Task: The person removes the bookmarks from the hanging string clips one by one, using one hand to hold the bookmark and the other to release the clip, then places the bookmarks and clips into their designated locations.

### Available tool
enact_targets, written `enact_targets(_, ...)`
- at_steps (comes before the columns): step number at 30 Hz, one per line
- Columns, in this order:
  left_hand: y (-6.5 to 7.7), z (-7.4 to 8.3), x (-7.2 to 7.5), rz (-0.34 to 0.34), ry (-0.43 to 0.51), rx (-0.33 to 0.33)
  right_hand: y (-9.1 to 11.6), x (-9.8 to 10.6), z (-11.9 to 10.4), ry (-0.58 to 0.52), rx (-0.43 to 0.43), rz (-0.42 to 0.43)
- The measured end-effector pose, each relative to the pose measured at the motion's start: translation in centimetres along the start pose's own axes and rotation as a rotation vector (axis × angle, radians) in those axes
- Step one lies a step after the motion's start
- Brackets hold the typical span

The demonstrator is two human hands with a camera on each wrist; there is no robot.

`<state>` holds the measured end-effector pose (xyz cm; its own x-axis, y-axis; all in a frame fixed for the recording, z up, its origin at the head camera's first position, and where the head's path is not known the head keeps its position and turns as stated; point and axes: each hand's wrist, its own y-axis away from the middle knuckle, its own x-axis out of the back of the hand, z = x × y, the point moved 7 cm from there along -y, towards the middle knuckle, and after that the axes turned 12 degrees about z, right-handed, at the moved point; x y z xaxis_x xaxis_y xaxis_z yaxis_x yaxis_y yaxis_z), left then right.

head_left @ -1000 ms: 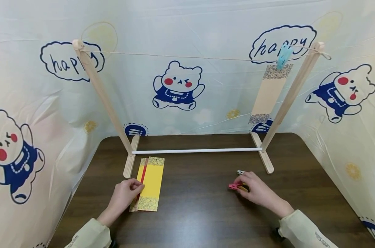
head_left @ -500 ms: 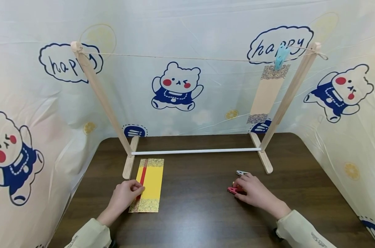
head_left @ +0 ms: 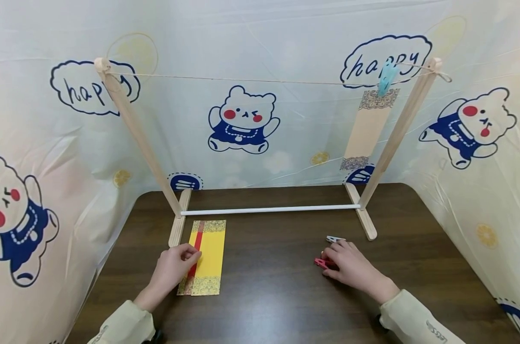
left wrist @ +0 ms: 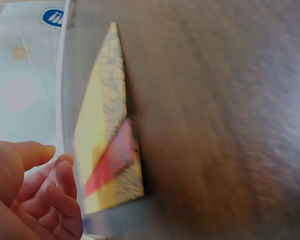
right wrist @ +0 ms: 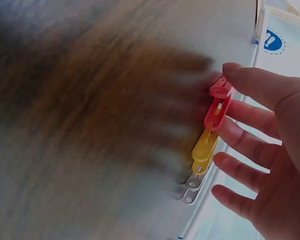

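Observation:
My left hand (head_left: pixel 174 265) is over the left edge of two overlapping yellow cards (head_left: pixel 210 255) with patterned ends and a red stripe. Its fingers are loosely curled, and the left wrist view shows nothing between thumb and fingertips, with the yellow card (left wrist: pixel 97 120) beyond them. On the right, my right hand (head_left: pixel 350 266) has thumb and index finger about a red clothespin (right wrist: pixel 218 105) low at the table. Beneath its other fingers lie a yellow clothespin (right wrist: pixel 205 146) and a grey clothespin (right wrist: pixel 192 187), lined up with the red one.
Behind the hands stands a wooden frame with a left post (head_left: pixel 135 134), a right post (head_left: pixel 399 131) and a white crossbar (head_left: pixel 268 209). From its string (head_left: pixel 242 79) a blue clothespin (head_left: pixel 387 78) hangs a beige card (head_left: pixel 367 131). The dark table (head_left: pixel 264 286) extends in front.
The red clothespin has turned and shifted slightly toward the person under my right hand, hiding the yellow one in the head view. The upper yellow card now lies straighter; my left hand hardly moved.

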<state>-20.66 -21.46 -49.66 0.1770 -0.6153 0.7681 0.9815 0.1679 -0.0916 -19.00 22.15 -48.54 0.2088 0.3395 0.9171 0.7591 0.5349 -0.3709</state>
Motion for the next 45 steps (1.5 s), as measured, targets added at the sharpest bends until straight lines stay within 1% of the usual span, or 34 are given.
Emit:
enact_targets(2,0.0,0.7,0.1,0.002,0.02,-0.007,-0.1,0.3,0.0,-0.02,0.003,0.01)
enact_targets(8,0.0,3.0,0.5,0.015,0.101,-0.065,-0.5,1.5,0.2,-0.099,0.003,0.017)
enact_targets(16,-0.4,5.5,0.2,0.014,0.175,-0.131,-1.9,4.2,0.4,-0.109,-0.006,0.007)
enact_targets(18,-0.5,6.1,0.2,0.024,0.184,-0.158,-2.4,5.1,0.4,-0.101,0.004,0.029)
enact_targets(21,-0.5,7.3,0.3,0.06,0.191,-0.213,-3.1,6.3,0.4,-0.099,0.012,0.065)
enact_targets(24,-0.6,8.5,0.3,0.095,0.206,-0.269,-3.6,7.5,0.6,-0.087,-0.005,0.079)
enact_targets(27,-0.6,9.9,0.0,0.103,0.236,-0.309,-4.0,8.8,0.6,-0.061,-0.007,0.095)
enact_targets(32,-0.9,11.9,-0.3,0.1,0.261,-0.341,-4.9,11.0,0.5,-0.022,0.02,0.137)
enact_targets(37,-1.2,14.0,-0.8,0.088,0.27,-0.359,-5.7,13.0,0.7,0.003,0.003,0.155)
enact_targets(41,-1.5,15.5,-1.3,0.078,0.321,-0.375,-6.2,14.3,0.8,0.03,0.01,0.172)
enact_targets(45,-1.8,16.7,-1.7,0.092,0.362,-0.378,-6.7,15.5,0.9,0.045,0.026,0.201)
